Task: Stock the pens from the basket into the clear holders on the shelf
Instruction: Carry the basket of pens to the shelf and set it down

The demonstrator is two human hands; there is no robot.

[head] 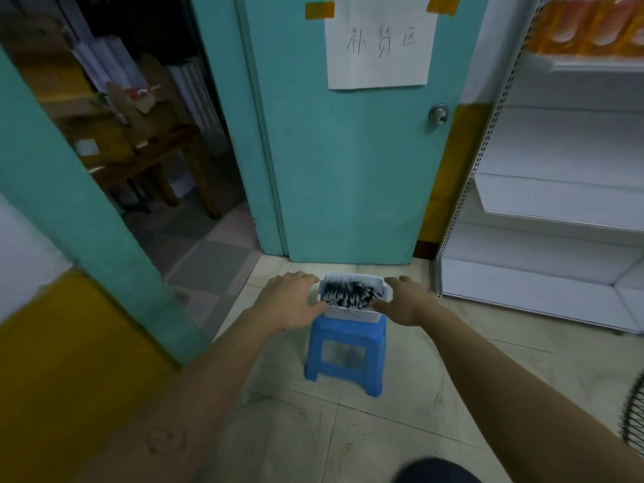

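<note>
The left hand (294, 301) and right hand (406, 303) are beside the basket (352, 314) on the blue stool (345, 359), each grip spread, maybe touching it. Hold both sides and lift flat so the pens (348, 294) stay in.

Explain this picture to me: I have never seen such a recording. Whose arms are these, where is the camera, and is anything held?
No machine here: a person wears one camera on the head, looking forward and down, so the arms are their own. The left hand and right hand flank a white basket of pens standing on a blue stool. Both hands look relaxed; blur hides whether they touch it. The basket is not yet lifted. A white shelf stands at right.
</note>
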